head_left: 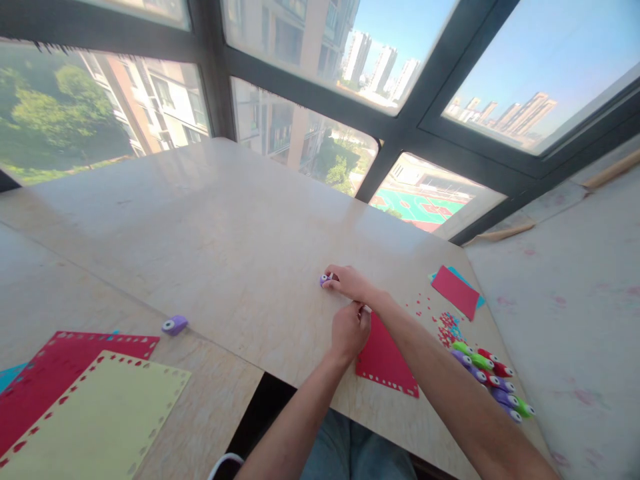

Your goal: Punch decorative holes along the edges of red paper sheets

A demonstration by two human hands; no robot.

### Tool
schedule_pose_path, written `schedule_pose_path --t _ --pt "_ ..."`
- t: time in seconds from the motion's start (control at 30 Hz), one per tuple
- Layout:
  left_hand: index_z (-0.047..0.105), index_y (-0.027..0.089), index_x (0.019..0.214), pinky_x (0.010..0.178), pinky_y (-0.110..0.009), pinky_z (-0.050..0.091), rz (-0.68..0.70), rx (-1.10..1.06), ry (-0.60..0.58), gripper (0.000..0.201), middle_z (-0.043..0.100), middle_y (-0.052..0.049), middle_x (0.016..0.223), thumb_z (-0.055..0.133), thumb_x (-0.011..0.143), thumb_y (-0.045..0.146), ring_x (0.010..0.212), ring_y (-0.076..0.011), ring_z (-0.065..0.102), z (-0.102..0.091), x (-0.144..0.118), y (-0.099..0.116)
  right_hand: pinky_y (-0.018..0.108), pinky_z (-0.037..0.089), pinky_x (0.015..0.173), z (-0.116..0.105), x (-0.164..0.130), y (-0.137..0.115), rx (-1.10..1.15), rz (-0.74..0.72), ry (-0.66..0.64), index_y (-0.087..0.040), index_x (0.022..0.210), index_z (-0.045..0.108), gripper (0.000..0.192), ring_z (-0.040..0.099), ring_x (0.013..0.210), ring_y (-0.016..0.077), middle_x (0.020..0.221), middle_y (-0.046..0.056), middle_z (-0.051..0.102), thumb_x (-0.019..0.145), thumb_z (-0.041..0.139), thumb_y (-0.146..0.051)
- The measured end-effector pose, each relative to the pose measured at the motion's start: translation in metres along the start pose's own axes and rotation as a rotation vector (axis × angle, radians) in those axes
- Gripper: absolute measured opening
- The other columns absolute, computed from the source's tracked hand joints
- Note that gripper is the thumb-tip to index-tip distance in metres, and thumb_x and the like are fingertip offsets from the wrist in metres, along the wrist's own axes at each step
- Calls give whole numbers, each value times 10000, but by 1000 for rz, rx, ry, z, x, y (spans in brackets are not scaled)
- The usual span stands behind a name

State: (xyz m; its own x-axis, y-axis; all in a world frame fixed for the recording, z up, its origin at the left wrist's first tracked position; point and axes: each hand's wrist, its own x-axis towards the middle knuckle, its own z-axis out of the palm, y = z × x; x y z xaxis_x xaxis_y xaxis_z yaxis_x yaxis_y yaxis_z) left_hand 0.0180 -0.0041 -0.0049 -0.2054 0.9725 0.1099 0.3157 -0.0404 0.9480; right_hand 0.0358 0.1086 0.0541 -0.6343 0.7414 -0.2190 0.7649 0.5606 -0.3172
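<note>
A small purple paper punch (325, 281) with a round white and dark spot is between the fingers of my right hand (350, 283), low over the table or resting on it. My right wrist crosses just beyond my left hand (351, 331), whose fingers are curled closed at the upper left edge of a red paper sheet (385, 357). What those fingers hold is hidden. Small punched holes run along the sheet's near edge, while my right forearm covers part of its right side.
Several purple, green and red punches (493, 380) cluster at the right, beside scattered paper bits (450, 328) and stacked red and blue paper (455, 291). Another purple punch (175, 325) lies left, near punched yellow (105, 413) and red sheets (55, 373). Windows border the table's far side.
</note>
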Motion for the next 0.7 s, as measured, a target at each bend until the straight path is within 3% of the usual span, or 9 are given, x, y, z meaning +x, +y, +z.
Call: schedule_pose_path --t 0.17,0.33,0.5,0.7 --pt "687 147 882 595 -273 341 -17 156 -61 239 718 -109 839 455 904 197 708 -198 642 0 0 2 252 375 646 0 -3 -4 1 -35 3 -190 1030 676 204 608 778 180 855 43 706 829 674 -225" --pt "700 121 855 612 -283 378 -77 220 -108 249 714 -142 833 463 892 187 722 -215 658 -3 0 7 288 457 707 5 -1 -13 102 -49 -12 -133 1099 658 330 656 788 198 843 63 727 773 703 -151" --pt "711 110 793 622 -309 408 -100 232 -126 215 708 -172 803 504 840 147 727 -254 668 -5 -1 9 376 437 1013 15 5 -21 382 -273 10 -178 1386 472 701 599 1173 220 1247 123 654 737 733 -131" --pt "729 81 859 593 -340 430 35 121 -103 240 703 -206 798 516 851 190 712 -302 666 -2 -2 2 388 500 954 26 2 -23 461 -215 14 -182 1351 515 587 662 1057 207 1163 118 695 786 667 -140"
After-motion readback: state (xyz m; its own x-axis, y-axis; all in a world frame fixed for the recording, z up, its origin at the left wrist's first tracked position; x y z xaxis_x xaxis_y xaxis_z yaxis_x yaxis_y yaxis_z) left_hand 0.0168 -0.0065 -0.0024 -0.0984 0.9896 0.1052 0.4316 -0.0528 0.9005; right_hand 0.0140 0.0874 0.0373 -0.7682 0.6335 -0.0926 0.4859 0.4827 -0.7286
